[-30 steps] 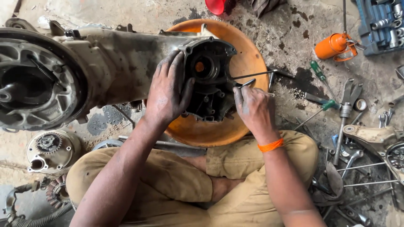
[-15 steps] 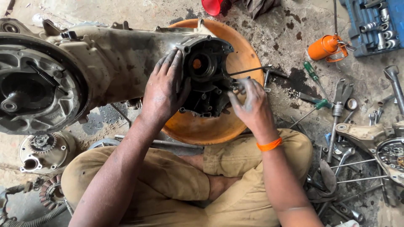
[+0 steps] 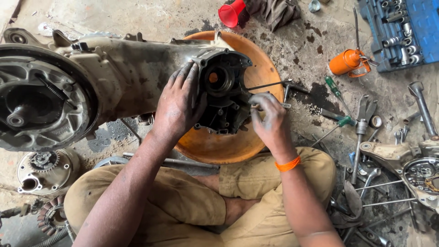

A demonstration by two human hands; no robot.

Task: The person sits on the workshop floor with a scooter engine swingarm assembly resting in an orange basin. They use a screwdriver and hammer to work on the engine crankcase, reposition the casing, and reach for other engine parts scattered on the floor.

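Observation:
A large grimy engine casing lies across the floor, its open dark end resting over an orange basin. My left hand presses flat on the casing just left of that opening, fingers spread. My right hand is at the right edge of the opening, fingers curled around a thin dark tool whose shaft points right. An orange band is on my right wrist. I sit cross-legged in tan trousers.
A red funnel and cloth lie at the top. An orange oil can, green-handled screwdrivers, wrenches and a blue socket tray lie right. Engine covers sit at right and lower left.
The view has shifted slightly. My right hand has moved in closer to the casing opening with the thin tool; my left hand stays pressed on the casing.

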